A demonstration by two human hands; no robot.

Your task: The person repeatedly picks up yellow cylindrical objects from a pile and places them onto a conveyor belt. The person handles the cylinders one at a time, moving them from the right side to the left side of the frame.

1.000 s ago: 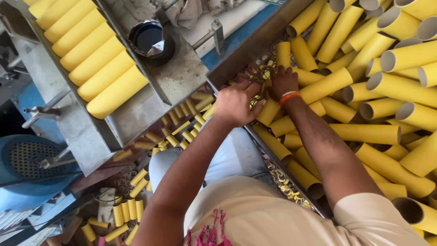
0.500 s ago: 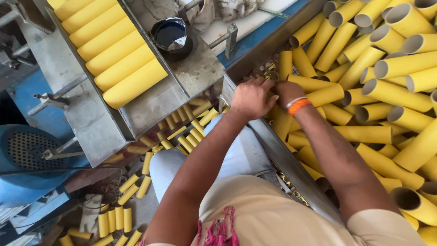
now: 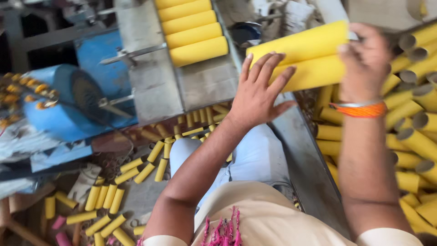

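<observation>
Metal tray (image 3: 150,86) left of hands holds yellow tubes (image 3: 193,27). Left hand (image 3: 257,91) spread flat, right hand (image 3: 364,64) gripping two tubes (image 3: 305,57).

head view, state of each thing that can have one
two yellow tubes: lifted, held between both hands
left hand: open, fingers spread on the tubes
right hand: gripping the tubes' end
tubes on tray: lying in a row
short tubes: scattered on floor
tube pile: heaped loose
</observation>
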